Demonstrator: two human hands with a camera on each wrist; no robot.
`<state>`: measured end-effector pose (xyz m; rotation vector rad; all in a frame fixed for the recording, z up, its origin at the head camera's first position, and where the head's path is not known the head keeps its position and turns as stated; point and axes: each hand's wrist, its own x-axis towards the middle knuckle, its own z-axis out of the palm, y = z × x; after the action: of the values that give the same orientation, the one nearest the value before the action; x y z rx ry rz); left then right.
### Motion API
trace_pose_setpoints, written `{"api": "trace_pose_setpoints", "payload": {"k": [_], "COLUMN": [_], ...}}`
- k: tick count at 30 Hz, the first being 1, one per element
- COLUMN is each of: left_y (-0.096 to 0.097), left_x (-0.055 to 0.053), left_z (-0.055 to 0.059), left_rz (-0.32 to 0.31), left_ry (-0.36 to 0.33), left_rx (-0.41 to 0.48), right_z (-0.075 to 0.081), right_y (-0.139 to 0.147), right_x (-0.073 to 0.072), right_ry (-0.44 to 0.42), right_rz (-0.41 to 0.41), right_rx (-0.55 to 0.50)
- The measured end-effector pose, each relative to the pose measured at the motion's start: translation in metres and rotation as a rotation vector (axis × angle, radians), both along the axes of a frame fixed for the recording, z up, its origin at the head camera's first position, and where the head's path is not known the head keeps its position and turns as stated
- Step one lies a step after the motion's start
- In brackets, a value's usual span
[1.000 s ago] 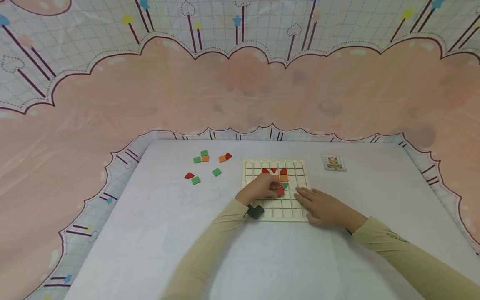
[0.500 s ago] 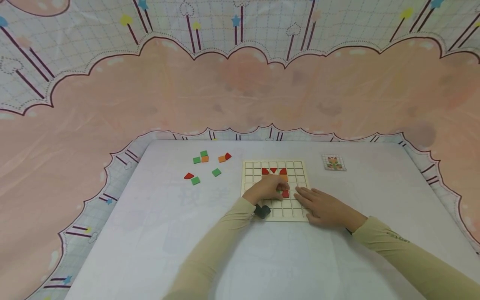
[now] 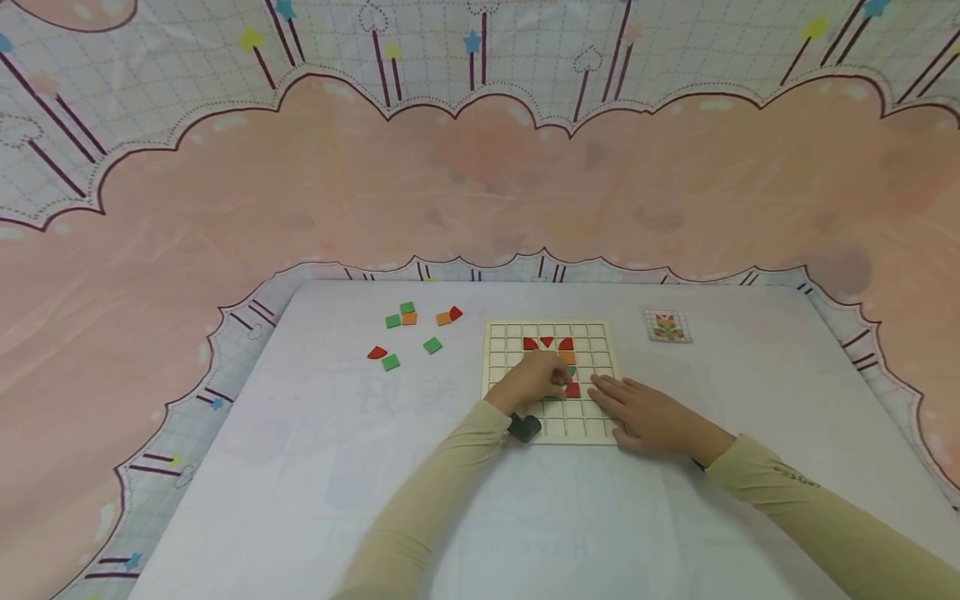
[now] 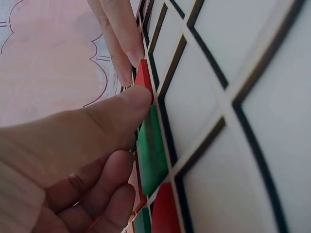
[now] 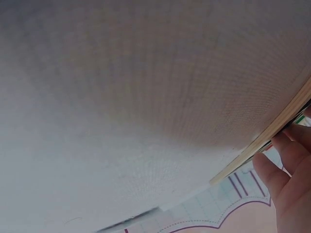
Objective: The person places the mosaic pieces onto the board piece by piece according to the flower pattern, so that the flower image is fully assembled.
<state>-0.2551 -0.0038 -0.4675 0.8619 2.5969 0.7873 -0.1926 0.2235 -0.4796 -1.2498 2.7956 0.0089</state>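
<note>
A pale grid board (image 3: pixel 588 410) lies on the white table. My left hand (image 3: pixel 528 377) reaches over its middle, thumb and fingers curled at the left edge of a red tile (image 3: pixel 573 390). In the left wrist view the thumb (image 4: pixel 104 116) covers one end of that red tile (image 4: pixel 142 75), beside a green tile (image 4: pixel 152 150) set in the grid; the index fingertip is hidden behind the thumb. My right hand (image 3: pixel 656 417) rests with straight fingers on the board's right edge. Above the left hand sit red tiles (image 3: pixel 547 342) and an orange tile (image 3: pixel 567 357).
Loose tiles lie left of the board: several green tiles (image 3: pixel 432 345), orange tiles (image 3: pixel 409 318) and red rounded tiles (image 3: pixel 377 352). A small pattern card (image 3: pixel 667 326) showing a flower lies at the back right. A patterned cloth (image 3: pixel 480 183) hangs behind the table.
My left hand has moved slightly right across the board, taking the red tile right and a little nearer; that tile now lies flatter in the grid. The right hand has stayed still.
</note>
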Motion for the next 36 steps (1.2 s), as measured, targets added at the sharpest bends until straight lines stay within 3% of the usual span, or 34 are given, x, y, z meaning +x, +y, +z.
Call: {"api": "trace_pose_setpoints", "payload": {"k": [3, 11, 20, 25, 36], "left_y": [0.0, -0.018, -0.054, -0.074, -0.122], "left_x": [0.001, -0.008, -0.015, -0.015, -0.013], "left_z": [0.001, 0.002, 0.021, 0.021, 0.019], "left_rz": [0.007, 0.015, 0.13, 0.193, 0.305], "left_ry": [-0.01, -0.022, -0.014, 0.024, 0.033], "left_rx": [0.0, 0.117, 0.154, 0.15, 0.118], "right_z": [0.0, 0.002, -0.001, -0.001, -0.001], "right_y": [0.0, -0.001, 0.0, 0.001, -0.001], "right_x": [0.0, 0.001, 0.0, 0.0, 0.001], "right_ry": [0.0, -0.005, 0.002, 0.007, -0.025], "right_rz": [-0.002, -0.009, -0.009, -0.008, -0.027], "right_rx": [0.002, 0.005, -0.001, 0.0, -0.002]}}
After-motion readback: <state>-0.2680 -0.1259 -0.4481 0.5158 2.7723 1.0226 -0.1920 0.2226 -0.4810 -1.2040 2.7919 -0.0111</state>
